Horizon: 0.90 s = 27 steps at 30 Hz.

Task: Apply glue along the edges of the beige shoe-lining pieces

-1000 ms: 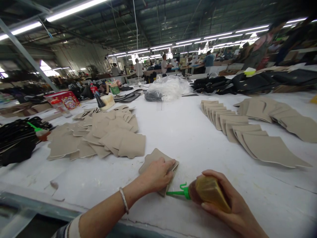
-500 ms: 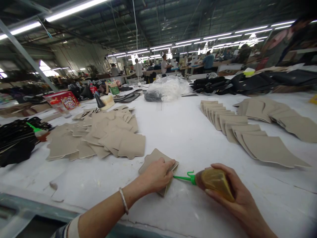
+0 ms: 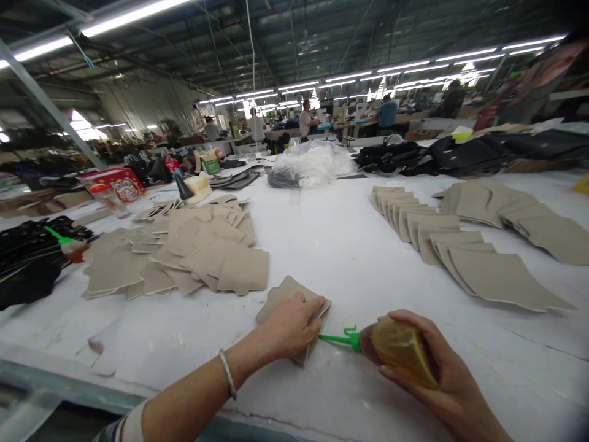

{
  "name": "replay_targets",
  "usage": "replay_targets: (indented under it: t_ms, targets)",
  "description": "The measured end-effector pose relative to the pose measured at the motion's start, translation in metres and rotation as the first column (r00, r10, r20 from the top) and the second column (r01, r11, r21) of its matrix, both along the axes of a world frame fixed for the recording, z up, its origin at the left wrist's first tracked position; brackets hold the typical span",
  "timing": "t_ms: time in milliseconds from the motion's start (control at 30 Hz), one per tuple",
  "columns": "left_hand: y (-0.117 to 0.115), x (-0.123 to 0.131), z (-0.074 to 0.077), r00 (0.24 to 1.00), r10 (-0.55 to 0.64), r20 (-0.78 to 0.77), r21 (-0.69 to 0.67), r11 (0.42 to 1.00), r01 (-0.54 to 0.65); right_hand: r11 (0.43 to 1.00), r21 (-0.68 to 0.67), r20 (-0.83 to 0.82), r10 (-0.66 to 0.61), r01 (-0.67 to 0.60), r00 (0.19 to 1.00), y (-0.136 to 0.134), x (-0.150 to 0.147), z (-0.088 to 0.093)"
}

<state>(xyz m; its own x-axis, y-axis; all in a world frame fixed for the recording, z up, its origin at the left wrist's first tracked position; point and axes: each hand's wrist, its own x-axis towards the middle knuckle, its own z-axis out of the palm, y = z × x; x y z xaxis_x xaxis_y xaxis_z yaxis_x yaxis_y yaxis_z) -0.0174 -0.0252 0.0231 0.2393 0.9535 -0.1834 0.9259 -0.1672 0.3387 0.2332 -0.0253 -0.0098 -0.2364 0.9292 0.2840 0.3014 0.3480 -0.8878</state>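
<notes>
My left hand [image 3: 292, 325] presses on a beige leather-like panel [image 3: 288, 288], its index finger stretched along the right edge and the other fingers curled; an edge of it, or of a second layer, shows beneath the hand. In my right hand [image 3: 442, 374] is a squeeze bottle [image 3: 398, 347] of amber liquid, tilted on its side. Its thin green nozzle points left, with the tip at the panel's right edge close to my left fingers. Whether the tip touches the panel I cannot tell.
A loose heap of beige panels [image 3: 184, 252] lies left, and overlapping rows of panels [image 3: 488, 264] lie right. Another green-tipped bottle [image 3: 69, 245] rests by black pieces [image 3: 32, 264]. Farther back sit a clear plastic bag [image 3: 317, 162] and dark bags [image 3: 506, 150]. People work in the background.
The bottle has shifted slightly down and left, its nozzle tip sliding a little down along the panel's edge. My left hand stays in place on the panel.
</notes>
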Motion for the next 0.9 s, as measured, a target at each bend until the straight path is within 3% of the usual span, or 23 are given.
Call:
replay_targets:
  t_ms: [133, 300, 433, 700, 800, 900]
  targets:
    - [0.000, 0.000, -0.001, 1.000, -0.003, 0.005, 0.006, 1.000, 0.003, 1.000, -0.003, -0.002, -0.018, 0.018, 1.000, 0.001, -0.001, -0.001]
    - [0.001, 0.000, -0.001, 1.000, -0.002, 0.008, -0.001, 1.000, 0.002, 0.998, -0.031, -0.067, 0.047, -0.049, 0.997, -0.003, -0.004, -0.007]
    - [0.001, 0.000, -0.001, 1.000, 0.001, 0.015, 0.008, 1.000, -0.001, 0.997, 0.012, 0.006, 0.080, -0.080, 0.997, 0.008, 0.001, -0.010]
    - [0.002, -0.002, -0.005, 0.999, 0.007, 0.049, -0.008, 1.000, -0.006, 0.984, 0.174, 0.083, -0.039, 0.024, 0.996, 0.041, 0.010, -0.011]
    - [0.002, -0.002, -0.004, 0.998, 0.003, 0.055, -0.012, 1.000, -0.003, 0.994, 0.110, 0.074, 0.000, -0.008, 0.997, 0.035, 0.008, -0.008]
    - [0.001, -0.001, -0.001, 0.998, 0.009, 0.067, -0.029, 1.000, -0.007, 0.995, -0.090, -0.053, 0.031, -0.036, 0.998, 0.025, 0.005, -0.001]
